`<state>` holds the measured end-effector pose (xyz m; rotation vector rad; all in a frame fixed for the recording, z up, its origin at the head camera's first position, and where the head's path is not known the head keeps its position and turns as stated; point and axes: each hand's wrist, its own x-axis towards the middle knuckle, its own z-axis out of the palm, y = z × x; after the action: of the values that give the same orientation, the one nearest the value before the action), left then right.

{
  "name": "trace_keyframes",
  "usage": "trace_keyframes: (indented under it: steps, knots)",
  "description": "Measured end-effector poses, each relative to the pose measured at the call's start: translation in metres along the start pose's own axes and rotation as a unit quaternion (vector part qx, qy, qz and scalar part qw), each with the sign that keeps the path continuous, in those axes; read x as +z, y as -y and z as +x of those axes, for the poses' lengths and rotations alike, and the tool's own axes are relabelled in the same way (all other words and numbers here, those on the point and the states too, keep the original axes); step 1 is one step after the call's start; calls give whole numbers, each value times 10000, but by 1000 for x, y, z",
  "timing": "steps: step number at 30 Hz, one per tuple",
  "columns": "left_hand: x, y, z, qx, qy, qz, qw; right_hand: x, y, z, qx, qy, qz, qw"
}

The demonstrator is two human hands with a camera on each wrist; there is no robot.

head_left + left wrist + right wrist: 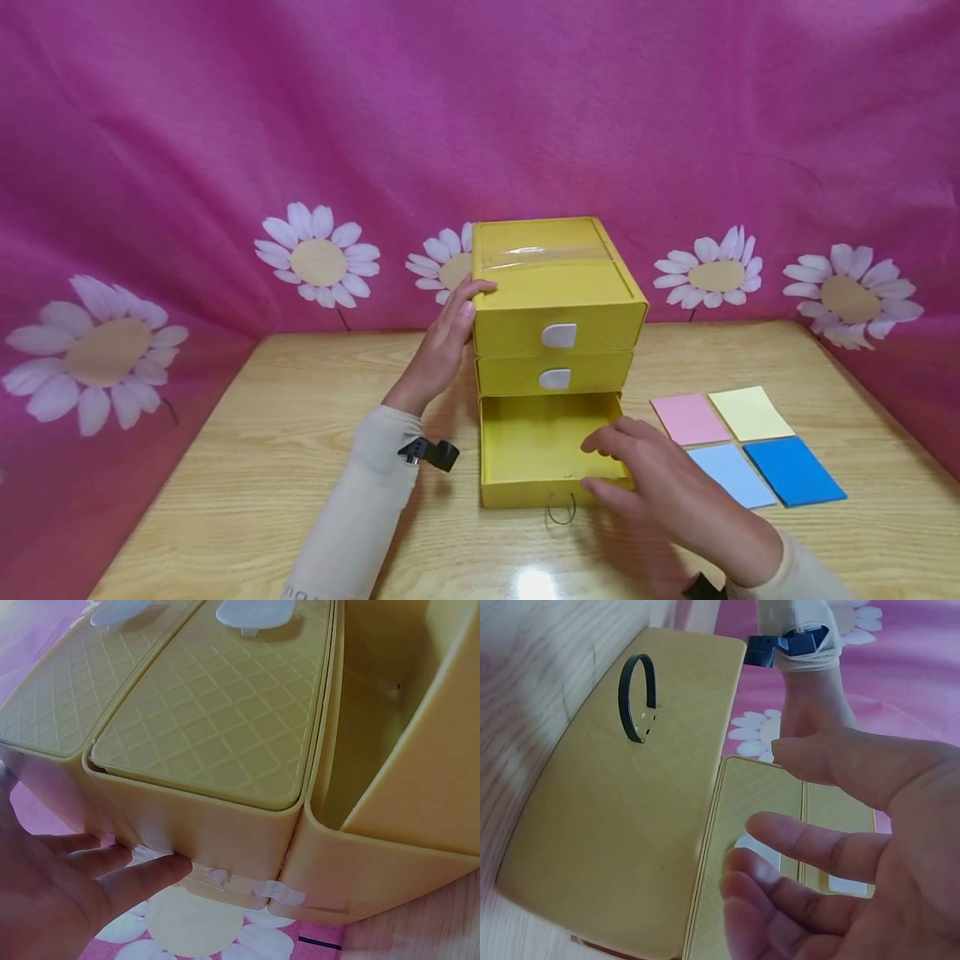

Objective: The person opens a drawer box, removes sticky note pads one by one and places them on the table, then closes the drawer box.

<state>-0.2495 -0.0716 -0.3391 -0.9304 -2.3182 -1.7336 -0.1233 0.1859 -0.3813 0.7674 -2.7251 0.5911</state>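
A yellow three-drawer organizer (555, 287) stands on the table, its bottom drawer (540, 493) pulled out and bare inside. My left hand (444, 342) rests against the organizer's left side, fingertips over the top edge; in the left wrist view its straight fingers touch the side wall near clear tape. The right hand (660, 479) hovers at the open drawer's right front corner, fingers loosely bent and thumb apart, holding nothing. A thin dark loop handle (622, 697) sticks out of the bottom drawer's front. White tab handles (558, 336) mark the two closed upper drawers.
Right of the organizer lie four-sided sticky note pads: pink (690, 418), pale yellow (751, 413), light blue (731, 476) and blue (795, 471). A pink cloth (480, 108) with daisies hangs behind the wooden table (300, 433).
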Motion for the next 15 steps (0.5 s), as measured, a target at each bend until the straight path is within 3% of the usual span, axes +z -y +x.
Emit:
trace_keyframes:
  steps: [6, 15]
  knots:
    - [0, 1, -1, 36, -25, -9, 10000, 0, 2, 1, -22, 101, 87, 9999]
    - [0, 0, -1, 81, -20, -6, 10000, 4, 10, 2, 135, 758, 396, 9962]
